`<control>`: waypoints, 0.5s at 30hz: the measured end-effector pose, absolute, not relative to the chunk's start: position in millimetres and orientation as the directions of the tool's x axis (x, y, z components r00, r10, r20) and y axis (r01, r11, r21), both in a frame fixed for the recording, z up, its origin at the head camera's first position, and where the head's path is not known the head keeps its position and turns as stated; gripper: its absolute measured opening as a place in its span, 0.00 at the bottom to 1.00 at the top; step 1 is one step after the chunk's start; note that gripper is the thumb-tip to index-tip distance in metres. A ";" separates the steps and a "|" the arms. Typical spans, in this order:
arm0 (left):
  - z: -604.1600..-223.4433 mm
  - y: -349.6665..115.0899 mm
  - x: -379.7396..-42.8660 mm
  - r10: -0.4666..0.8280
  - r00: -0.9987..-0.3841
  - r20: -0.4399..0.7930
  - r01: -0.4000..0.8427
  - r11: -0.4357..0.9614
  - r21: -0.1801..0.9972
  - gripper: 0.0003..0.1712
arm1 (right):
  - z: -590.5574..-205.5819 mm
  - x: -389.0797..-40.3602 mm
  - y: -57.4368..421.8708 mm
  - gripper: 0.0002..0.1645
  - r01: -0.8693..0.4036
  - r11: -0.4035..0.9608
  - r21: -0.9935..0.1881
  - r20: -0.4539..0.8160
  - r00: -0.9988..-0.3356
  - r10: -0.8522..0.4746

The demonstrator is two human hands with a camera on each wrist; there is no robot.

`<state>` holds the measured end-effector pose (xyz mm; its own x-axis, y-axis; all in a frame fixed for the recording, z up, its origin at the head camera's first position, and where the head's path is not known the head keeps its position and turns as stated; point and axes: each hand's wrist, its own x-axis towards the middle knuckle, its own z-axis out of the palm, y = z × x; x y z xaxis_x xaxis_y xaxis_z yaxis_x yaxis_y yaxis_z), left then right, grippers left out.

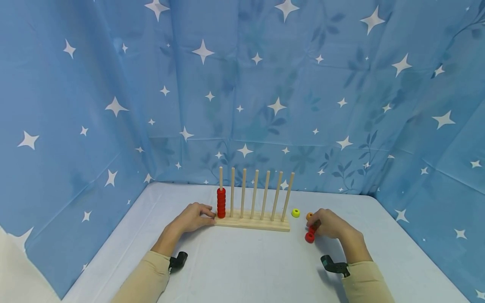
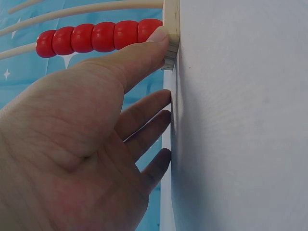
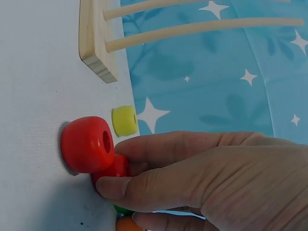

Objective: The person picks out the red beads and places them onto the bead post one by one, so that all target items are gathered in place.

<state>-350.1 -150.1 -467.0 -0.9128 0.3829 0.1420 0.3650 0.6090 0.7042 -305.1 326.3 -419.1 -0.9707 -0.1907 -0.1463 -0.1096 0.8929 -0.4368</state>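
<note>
A wooden peg rack (image 1: 251,221) stands on the table with a row of upright pegs. Several red beads (image 1: 221,203) are stacked on its leftmost peg; the other pegs are bare. My left hand (image 1: 195,217) holds the rack's left end, thumb on the base beside the lowest bead, its index finger hidden in the left wrist view. To the right of the rack, my right hand (image 1: 329,223) pinches a red bead (image 3: 118,168) between thumb and finger, low over the table. Another red bead (image 3: 86,144) sits right beside it, its hole showing.
A yellow-green bead (image 1: 295,212) lies just off the rack's right end. An orange bead (image 1: 309,216) and a partly hidden green bead (image 3: 123,210) are close by the right hand. A blue star-patterned curtain (image 1: 265,84) hangs behind the white table (image 1: 257,269).
</note>
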 end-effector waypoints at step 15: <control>-467.1 -150.4 -351.1 0.387 -0.912 0.133 0.362 0.613 0.703 0.12 | -413.2 -305.2 322.4 0.18 -0.133 0.918 -0.374 -0.161 -0.965 -0.205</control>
